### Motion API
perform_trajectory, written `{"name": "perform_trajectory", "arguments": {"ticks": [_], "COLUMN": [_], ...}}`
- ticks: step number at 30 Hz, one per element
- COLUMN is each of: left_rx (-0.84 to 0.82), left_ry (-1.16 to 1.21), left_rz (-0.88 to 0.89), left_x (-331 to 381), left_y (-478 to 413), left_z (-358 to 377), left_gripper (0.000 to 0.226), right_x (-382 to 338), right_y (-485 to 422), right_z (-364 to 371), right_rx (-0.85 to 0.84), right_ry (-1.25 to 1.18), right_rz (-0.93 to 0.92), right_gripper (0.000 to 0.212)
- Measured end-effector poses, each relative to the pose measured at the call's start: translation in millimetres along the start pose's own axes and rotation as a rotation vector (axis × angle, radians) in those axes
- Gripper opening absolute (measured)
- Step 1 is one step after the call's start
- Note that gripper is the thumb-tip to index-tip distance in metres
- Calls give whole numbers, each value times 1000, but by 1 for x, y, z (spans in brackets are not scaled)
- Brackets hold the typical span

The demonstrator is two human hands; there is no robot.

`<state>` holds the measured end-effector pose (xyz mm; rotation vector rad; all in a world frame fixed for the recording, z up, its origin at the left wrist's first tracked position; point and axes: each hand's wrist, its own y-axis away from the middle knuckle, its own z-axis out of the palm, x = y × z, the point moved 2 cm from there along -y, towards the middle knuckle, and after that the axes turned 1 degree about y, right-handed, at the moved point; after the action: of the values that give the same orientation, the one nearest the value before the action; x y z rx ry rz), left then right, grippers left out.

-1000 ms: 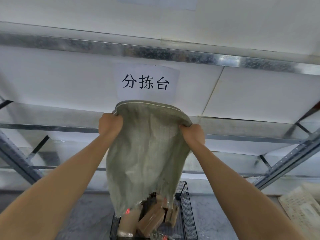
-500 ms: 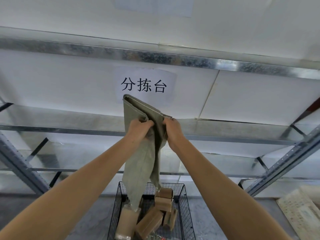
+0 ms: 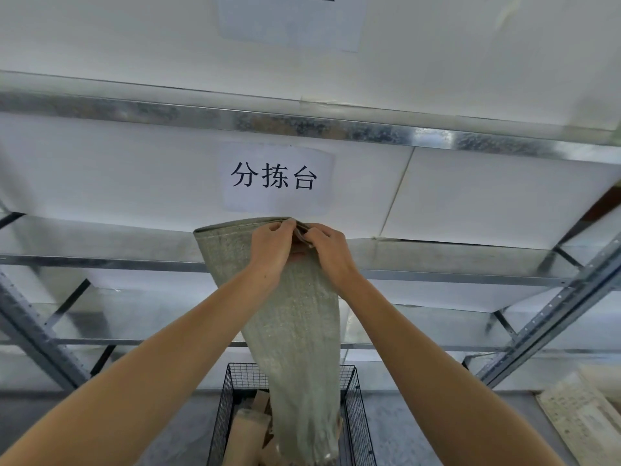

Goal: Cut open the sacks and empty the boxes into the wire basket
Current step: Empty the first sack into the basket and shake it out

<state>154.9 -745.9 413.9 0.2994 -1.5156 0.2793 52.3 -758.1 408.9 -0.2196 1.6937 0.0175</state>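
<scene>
A grey-green woven sack (image 3: 295, 331) hangs flat and limp from both my raised hands. My left hand (image 3: 271, 247) and my right hand (image 3: 331, 250) sit close together and pinch its top edge, fingers curled over the fabric. The sack's lower end droops into the black wire basket (image 3: 356, 408) below, hiding part of it. Brown cardboard boxes (image 3: 248, 428) lie piled in the basket, left of the sack's end.
A metal shelving rack (image 3: 551, 317) with white boards fills the background, carrying a paper sign (image 3: 275, 178) with black characters. Slanted rack uprights stand at left and right. A pale printed sheet (image 3: 584, 418) lies at the lower right on the grey floor.
The sack, spread wide between my hands a second ago, was gathered as my hands came together. It now hangs flatter and folded, its end lower in the basket.
</scene>
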Motion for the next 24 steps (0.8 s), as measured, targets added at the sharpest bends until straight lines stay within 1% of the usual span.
{"name": "perform_trajectory", "arguments": {"ticks": [2,3,4,6,8,10,12,14,15,17,20,24], "left_rx": [-14,-16,-26,-99,-158,-82,52,151,163,115,-47,-322], "left_ry": [6,1,-1,6,-2,-20,-36,-59,-68,-70,-26,-19], "left_rz": [-31,-49,-67,-85,-74,-49,-25,-55,-87,-145,-183,-244], "left_x": [2,2,2,0,0,-1,-7,-14,-16,-21,-25,-17], "left_y": [-2,-4,-4,-6,-4,-5,-17,-31,-38,-48,-58,-62], "left_z": [-2,-4,-5,-6,-9,-16,-31,-48,-56,-69,-82,-85], "left_gripper": [28,28,27,29,27,23,21,26,33,48,64,65], "right_x": [-5,-5,-4,-3,-3,-2,2,1,0,-4,-11,-18], "right_y": [3,3,3,1,-1,-5,-10,-12,-12,-14,-17,-19], "right_z": [0,0,-1,-4,-8,-14,-20,-24,-27,-35,-47,-61], "right_rx": [-144,-195,-213,-169,-77,8,29,33,37,31,11,-27], "right_ry": [19,53,106,158,102,81,95,50,11,-75,-180,-245], "right_rz": [26,48,47,-2,0,61,125,173,186,196,209,206], "right_gripper": [17,15,22,28,24,22,18,17,18,17,15,22]}}
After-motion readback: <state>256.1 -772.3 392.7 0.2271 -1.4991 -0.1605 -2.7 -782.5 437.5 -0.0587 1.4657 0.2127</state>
